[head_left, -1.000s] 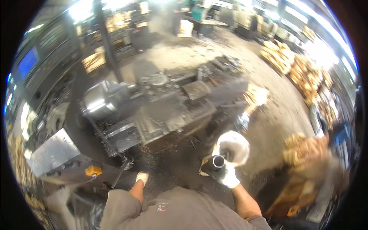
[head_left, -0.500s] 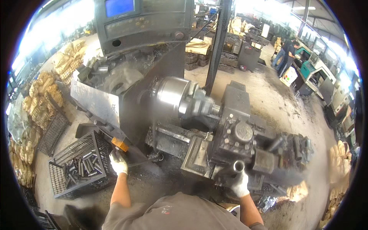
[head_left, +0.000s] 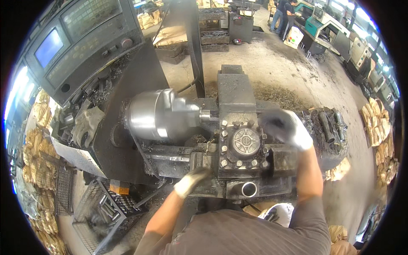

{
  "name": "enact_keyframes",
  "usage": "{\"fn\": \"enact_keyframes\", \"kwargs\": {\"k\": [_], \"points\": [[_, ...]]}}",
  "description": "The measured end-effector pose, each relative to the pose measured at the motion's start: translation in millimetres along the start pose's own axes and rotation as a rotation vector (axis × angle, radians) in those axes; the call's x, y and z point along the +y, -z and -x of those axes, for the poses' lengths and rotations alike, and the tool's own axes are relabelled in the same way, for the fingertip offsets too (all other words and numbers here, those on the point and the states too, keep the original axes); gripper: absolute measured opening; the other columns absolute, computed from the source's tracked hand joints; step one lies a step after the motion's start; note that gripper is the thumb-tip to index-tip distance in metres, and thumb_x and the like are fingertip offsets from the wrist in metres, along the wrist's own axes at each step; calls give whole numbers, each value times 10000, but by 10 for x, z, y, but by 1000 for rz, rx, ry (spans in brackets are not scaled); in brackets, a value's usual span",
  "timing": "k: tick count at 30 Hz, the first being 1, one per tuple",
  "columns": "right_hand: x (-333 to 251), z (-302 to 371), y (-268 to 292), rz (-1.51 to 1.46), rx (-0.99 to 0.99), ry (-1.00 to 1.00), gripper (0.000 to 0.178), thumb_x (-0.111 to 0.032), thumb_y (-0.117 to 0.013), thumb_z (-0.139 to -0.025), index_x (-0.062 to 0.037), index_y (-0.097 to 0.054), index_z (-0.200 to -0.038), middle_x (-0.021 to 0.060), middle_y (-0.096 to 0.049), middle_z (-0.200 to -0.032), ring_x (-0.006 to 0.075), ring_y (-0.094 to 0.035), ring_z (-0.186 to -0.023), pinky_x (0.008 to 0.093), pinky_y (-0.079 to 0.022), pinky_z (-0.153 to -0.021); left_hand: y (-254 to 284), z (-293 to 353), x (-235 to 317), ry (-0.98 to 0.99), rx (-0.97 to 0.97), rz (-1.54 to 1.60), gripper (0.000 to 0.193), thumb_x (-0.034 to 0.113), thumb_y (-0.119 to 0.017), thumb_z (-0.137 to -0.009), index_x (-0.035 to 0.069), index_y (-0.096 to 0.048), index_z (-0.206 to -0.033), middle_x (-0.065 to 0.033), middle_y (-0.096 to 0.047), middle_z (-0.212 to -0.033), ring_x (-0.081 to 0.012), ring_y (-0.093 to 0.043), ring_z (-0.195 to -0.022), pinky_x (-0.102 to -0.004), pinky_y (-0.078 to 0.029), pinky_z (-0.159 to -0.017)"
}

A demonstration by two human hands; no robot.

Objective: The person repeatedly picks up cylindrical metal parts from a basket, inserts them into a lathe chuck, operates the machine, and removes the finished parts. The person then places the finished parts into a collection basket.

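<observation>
My left hand (head_left: 192,182), in a white glove with darkened fingers, reaches over the front of the lathe carriage (head_left: 202,160). My right hand (head_left: 291,129), also gloved, is raised beside the right side of the square tool post (head_left: 239,145). Motion smears the fingers of both hands, so I cannot make out any grip. A round steel chuck (head_left: 146,114) is left of the tool post, its jaws blurred. From it a short bright cylindrical piece (head_left: 205,115) points toward the post. An open-ended metal tube (head_left: 248,189) sits at the carriage's front edge, apart from both hands.
A black crate (head_left: 100,216) of short metal tubes stands low left, below an orange block (head_left: 119,187). The control panel (head_left: 63,49) rises at upper left. Dark bars (head_left: 326,127) lie at the lathe's right end. A white bucket (head_left: 280,212) stands near my body. Two people work far right.
My left hand has moved from the orange block to the carriage. My right hand has left the open-ended tube and risen beside the tool post. The view has shifted.
</observation>
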State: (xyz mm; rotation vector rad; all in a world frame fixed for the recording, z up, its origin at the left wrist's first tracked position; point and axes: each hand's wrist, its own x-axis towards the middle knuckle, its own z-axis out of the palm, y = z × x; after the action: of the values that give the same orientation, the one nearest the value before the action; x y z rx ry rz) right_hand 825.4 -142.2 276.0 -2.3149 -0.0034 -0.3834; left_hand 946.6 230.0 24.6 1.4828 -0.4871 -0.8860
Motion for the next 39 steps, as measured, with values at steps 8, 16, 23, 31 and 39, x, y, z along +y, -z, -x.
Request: {"fn": "enact_keyframes", "kwargs": {"k": [8,16,23,31,39], "points": [[14,-946,-287,205,-174,133,248,-152,-744,-911,-34,-761,-1128,134,-789,-992,255,-770,-808,388,-612,-754,-74,-581,1192,-755,405,-873,423,50,-711,-910,58,-662,-1330,-190,-716,-1233,-325,-725,-1110,-386,-571,-1004],[663,-2146,-1577,482,-802,-7,442,-417,-858,-773,-41,-805,-1000,139,-784,-835,275,-688,-687,440,-564,-676,201,-1904,1151,-746,419,-1561,573,291,-555,-990,83,-513,-1522,-257,-355,-1673,-451,-236,-1591,-656,-90,-1306],[1348,-2266,-1382,167,-1128,-582,504,-367,-847,-881,-37,-756,-1251,131,-788,-1133,229,-728,-911,425,-593,-802,147,-1789,1353,-563,349,-1762,457,206,-468,-1015,75,-609,-1429,-327,-440,-1606,-498,-250,-1585,-680,-21,-1306],[873,-1999,-1347,349,-918,-235,453,-352,-872,-797,27,-751,-1014,132,-770,-854,211,-684,-762,377,-555,-656,311,-1840,1268,-746,350,-1696,708,339,-744,-776,55,-615,-1412,-295,-462,-1561,-520,-278,-1549,-671,-49,-1311],[603,-543,8,273,171,-212,468,-243,-854,-786,26,-681,-1128,220,-738,-910,284,-711,-824,407,-570,-787,203,-1676,1616,-449,220,-1643,813,344,-792,-764,59,-570,-1492,-243,-489,-1603,-432,-418,-1518,-626,-151,-1298]]}}
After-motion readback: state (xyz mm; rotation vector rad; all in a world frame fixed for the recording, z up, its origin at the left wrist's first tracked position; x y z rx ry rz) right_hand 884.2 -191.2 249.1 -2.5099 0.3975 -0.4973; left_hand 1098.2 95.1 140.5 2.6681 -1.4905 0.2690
